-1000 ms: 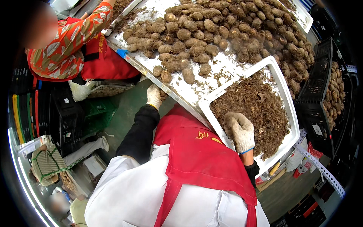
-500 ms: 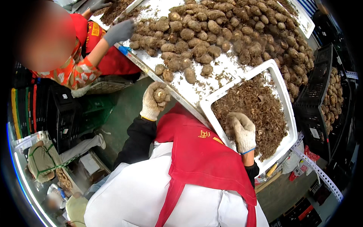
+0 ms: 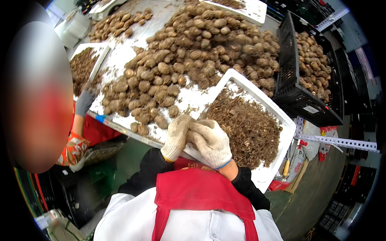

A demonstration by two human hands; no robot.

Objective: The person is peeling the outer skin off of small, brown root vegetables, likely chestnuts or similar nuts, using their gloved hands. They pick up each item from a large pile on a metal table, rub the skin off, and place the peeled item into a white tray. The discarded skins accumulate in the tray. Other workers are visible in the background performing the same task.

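In front of my apron, over the table's near edge, my two hands meet in off-white knit gloves. My left hand (image 3: 178, 135) is curled closed; half a second ago a brown taro showed in it, and now the fingers hide it. My right hand (image 3: 211, 140) presses against the left with its fingers bent closed, and whatever it grips is hidden. Just beyond them lies a big heap of hairy taros (image 3: 165, 68). Right of my hands stands a white tray (image 3: 286, 138) with brown fibrous peelings (image 3: 245, 124) in it.
A black crate (image 3: 287, 60) full of taros stands at the right. At the left, a co-worker's grey-gloved hand (image 3: 85, 101) is beside another tray of peelings (image 3: 83, 64). Smoother taros (image 3: 120, 24) lie at the far left. A perforated metal strip (image 3: 341, 143) juts out at the right.
My right hand has left the peelings tray and come over to my left hand, closing against it. The taro in my left hand is now out of sight. The whole view has turned.
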